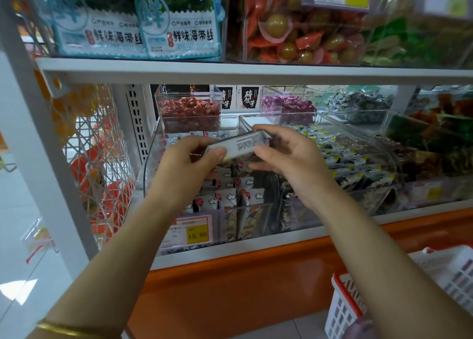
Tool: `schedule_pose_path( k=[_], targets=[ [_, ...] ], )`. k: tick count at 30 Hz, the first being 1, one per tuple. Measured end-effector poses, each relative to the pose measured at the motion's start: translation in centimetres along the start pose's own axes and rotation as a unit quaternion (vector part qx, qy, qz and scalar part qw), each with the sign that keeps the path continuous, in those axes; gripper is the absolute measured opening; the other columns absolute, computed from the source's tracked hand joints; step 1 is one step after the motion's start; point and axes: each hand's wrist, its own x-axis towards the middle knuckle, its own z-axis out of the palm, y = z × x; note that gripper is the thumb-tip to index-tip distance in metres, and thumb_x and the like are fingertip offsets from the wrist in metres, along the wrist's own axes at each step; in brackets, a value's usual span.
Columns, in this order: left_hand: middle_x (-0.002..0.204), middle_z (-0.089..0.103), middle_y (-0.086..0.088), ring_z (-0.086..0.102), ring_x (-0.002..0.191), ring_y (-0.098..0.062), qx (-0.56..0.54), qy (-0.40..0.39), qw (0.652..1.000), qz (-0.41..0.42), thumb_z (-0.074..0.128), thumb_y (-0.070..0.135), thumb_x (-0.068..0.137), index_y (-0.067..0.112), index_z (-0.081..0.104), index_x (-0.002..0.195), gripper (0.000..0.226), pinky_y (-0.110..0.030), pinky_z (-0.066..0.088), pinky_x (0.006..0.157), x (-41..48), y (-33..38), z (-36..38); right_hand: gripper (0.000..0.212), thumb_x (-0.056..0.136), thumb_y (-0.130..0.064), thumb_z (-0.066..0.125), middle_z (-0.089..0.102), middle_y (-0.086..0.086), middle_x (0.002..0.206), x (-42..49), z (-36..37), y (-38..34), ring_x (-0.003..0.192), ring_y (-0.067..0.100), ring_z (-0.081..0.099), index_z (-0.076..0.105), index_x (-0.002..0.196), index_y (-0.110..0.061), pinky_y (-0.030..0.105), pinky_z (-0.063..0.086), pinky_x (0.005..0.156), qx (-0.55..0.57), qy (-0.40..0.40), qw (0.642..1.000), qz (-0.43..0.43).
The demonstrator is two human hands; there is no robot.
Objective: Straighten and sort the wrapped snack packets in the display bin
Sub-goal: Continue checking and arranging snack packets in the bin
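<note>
gripping one packet [243,143] at both ends with left hand [186,159] and right hand [289,157] above display bin [258,205]; can slip from loose pinch, upsetting rows [230,185] near front edge.

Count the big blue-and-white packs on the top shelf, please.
2. The left pack stands at the left end of the top shelf; the right pack stands right beside it. Others may be hidden behind.
</note>
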Motion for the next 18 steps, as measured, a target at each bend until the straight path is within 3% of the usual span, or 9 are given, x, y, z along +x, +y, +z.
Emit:
schedule_pose_path(
  k=[3,6,8,11,15,18],
  targets=[
    [0.105,0.062,0.007,0.059,0.097,-0.012,0.066,0.014,0.997,0.038,0.051,0.033,0.093,0.017,0.055,0.12,0.032,-0.024,0.05,0.079,0.3,-0.4,1.4,0.014,0.086,-0.011,0.064,0.064,0.009,0.095,0.2,-0.6,-0.2,0.079,0.016,0.07,0.059,0.099,-0.014,0.024,0.058,0.059,-0.047,0.129,0.99,-0.02],
    [0.123,0.055,-0.001,0.045,0.117,-0.021,0.268,-0.023,0.956,0.115,0.048,0.038,0.093,0.018,0.057,0.123,0.037,-0.034,0.039,0.096,0.6,-1.5,2.4,0.021,0.084,-0.02,0.068,0.064,0.015,0.103,0.6,-1.7,0.0,0.083,0.024,0.068,0.057,0.101,-0.016,0.04,0.058,0.072,-0.158,0.192,0.968,-0.026],
    [0.13,0.049,-0.001,0.035,0.124,-0.023,0.359,-0.079,0.924,0.107,0.047,0.051,0.088,0.021,0.055,0.125,0.048,-0.04,0.029,0.102,0.4,-2.0,3.1,0.017,0.083,-0.024,0.069,0.065,0.013,0.095,0.7,-1.9,0.0,0.085,0.028,0.065,0.058,0.094,-0.019,0.048,0.054,0.077,-0.24,0.174,0.954,-0.042],
    [0.132,0.043,0.001,0.027,0.127,-0.023,0.431,-0.105,0.892,0.085,0.048,0.065,0.08,0.024,0.051,0.128,0.063,-0.044,0.023,0.105,0.0,-2.7,3.9,0.025,0.081,-0.028,0.071,0.064,0.005,0.09,1.0,-1.6,0.0,0.083,0.023,0.061,0.061,0.098,-0.014,0.033,0.05,0.07,-0.329,0.142,0.931,-0.063],
    [0.128,0.043,-0.001,0.029,0.123,-0.024,0.429,-0.085,0.894,0.094,0.057,0.054,0.08,0.024,0.054,0.122,0.052,-0.042,0.026,0.102,0.0,-2.9,3.7,0.035,0.077,-0.029,0.075,0.052,-0.002,0.094,2.0,-0.8,0.1,0.087,0.011,0.049,0.064,0.104,-0.01,0.022,0.033,0.069,-0.432,0.102,0.89,-0.104],
    [0.123,0.045,-0.001,0.032,0.118,-0.024,0.407,-0.095,0.903,0.093,0.061,0.047,0.08,0.024,0.056,0.117,0.044,-0.04,0.029,0.099,0.0,-2.9,3.3,0.038,0.076,-0.033,0.075,0.058,0.004,0.102,2.7,0.1,0.2,0.094,0.017,0.05,0.066,0.105,-0.01,0.027,0.036,0.074,-0.506,0.043,0.855,-0.108]
  ],
)
